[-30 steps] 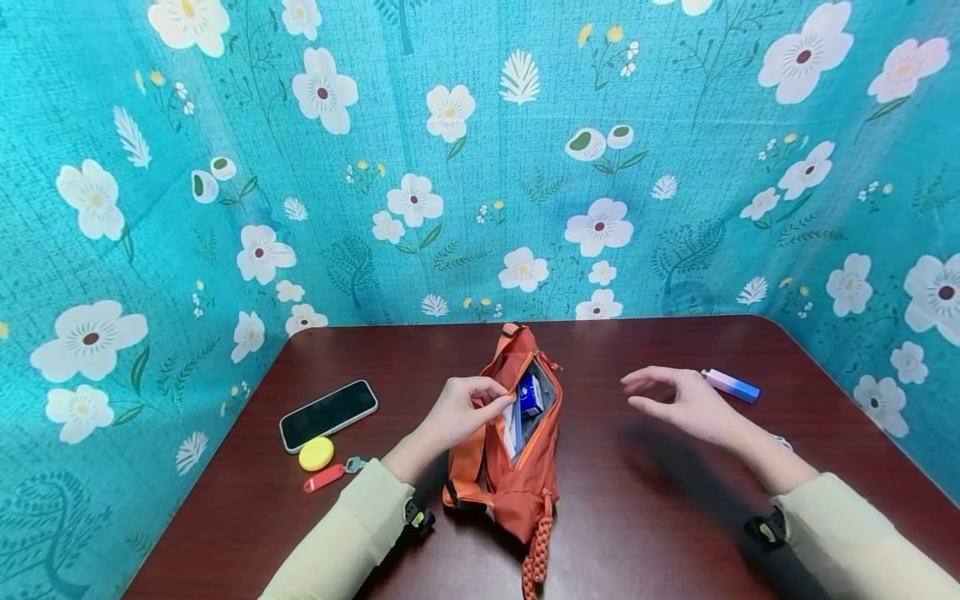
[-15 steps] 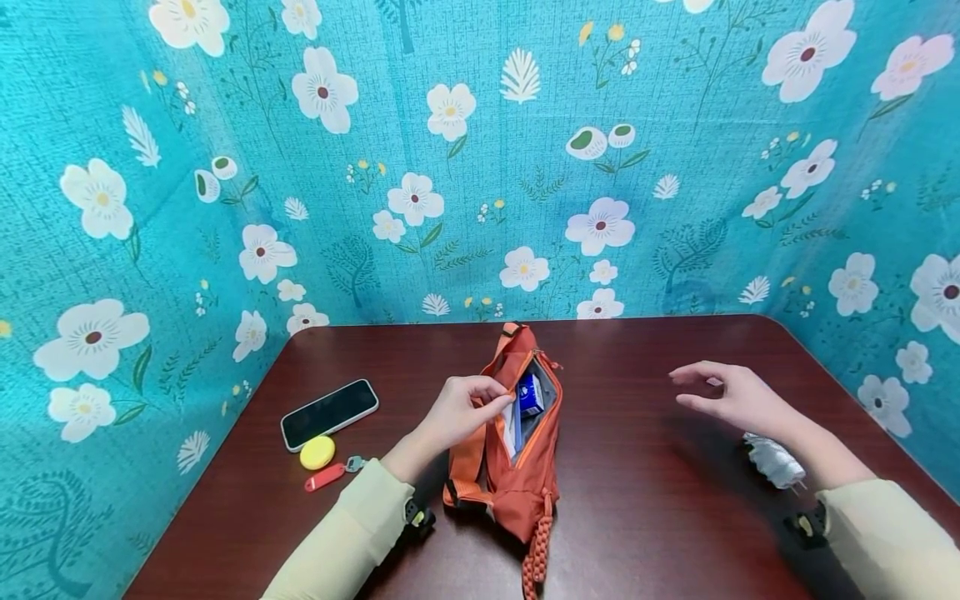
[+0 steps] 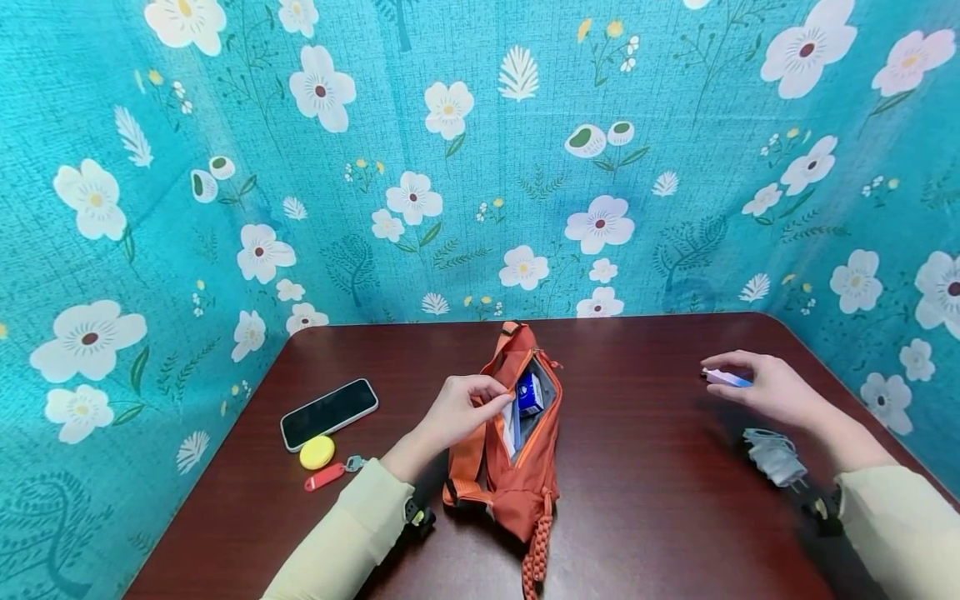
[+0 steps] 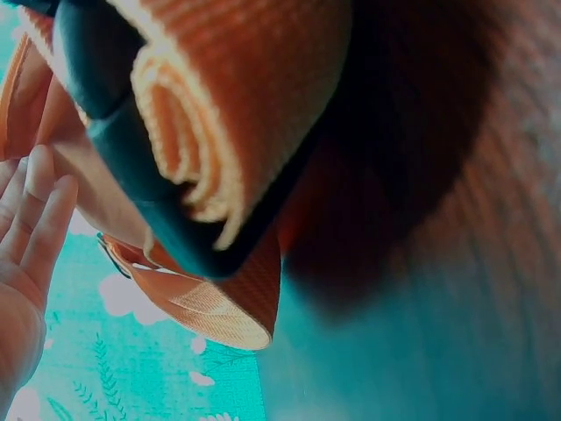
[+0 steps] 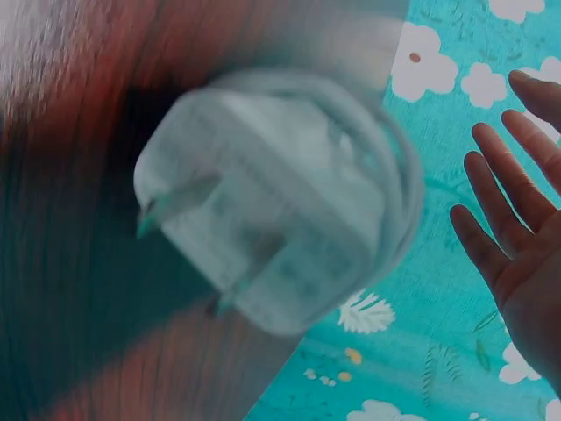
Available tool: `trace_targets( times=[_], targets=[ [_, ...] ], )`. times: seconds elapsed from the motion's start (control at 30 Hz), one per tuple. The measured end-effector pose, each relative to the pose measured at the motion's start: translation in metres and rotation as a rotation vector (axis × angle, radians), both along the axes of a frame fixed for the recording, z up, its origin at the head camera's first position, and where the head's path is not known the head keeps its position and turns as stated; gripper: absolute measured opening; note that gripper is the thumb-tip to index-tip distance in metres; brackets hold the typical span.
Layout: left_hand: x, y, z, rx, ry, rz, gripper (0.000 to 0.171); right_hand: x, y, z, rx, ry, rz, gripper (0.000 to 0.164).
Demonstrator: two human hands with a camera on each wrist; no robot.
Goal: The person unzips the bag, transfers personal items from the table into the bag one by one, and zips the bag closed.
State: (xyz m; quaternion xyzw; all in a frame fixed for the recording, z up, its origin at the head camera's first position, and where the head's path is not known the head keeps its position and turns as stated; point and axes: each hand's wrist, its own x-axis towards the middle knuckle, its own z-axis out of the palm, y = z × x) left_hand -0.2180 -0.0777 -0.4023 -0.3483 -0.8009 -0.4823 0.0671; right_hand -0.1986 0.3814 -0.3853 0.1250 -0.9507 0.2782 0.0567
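Note:
My left hand (image 3: 461,410) pinches the left edge of an orange-red waist bag (image 3: 517,504), whose zipped mouth gapes. Inside it show a blue box (image 3: 529,395) and something white and flat (image 3: 509,432). In the left wrist view, a rolled orange strap (image 4: 272,79) with a dark buckle (image 4: 131,162) hides most of the bag. At the right, my right hand (image 3: 783,390) has thumb and fingers on either side of a small pink-to-blue lighter-like stick (image 3: 724,378). The right wrist view shows that hand's fingers (image 5: 491,197) spread and loosely extended.
Below my right wrist lies a white plug charger (image 5: 263,210) with its cable coiled round it. On the left are a phone (image 3: 328,415), a round yellow case (image 3: 317,452) and a key (image 3: 355,464) with a red tag (image 3: 325,477). A flowered cloth (image 3: 450,167) hangs behind the table.
My right hand has moved right, away from the bag, to the pink-to-blue stick, and the charger has come into view beneath the wrist. My left hand stays on the bag's edge.

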Motion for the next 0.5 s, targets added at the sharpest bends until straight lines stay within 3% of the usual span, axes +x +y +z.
trace_targets(
  times=[0.37,0.5],
  targets=[
    [0.001,0.001,0.000,-0.003,-0.006,0.008,0.007,-0.015,0.020,-0.006,0.052,0.008,-0.032,0.045],
    [0.000,0.001,0.000,0.003,0.002,0.000,0.007,-0.021,0.023,-0.007,0.054,-0.035,-0.051,0.050]
  ],
)
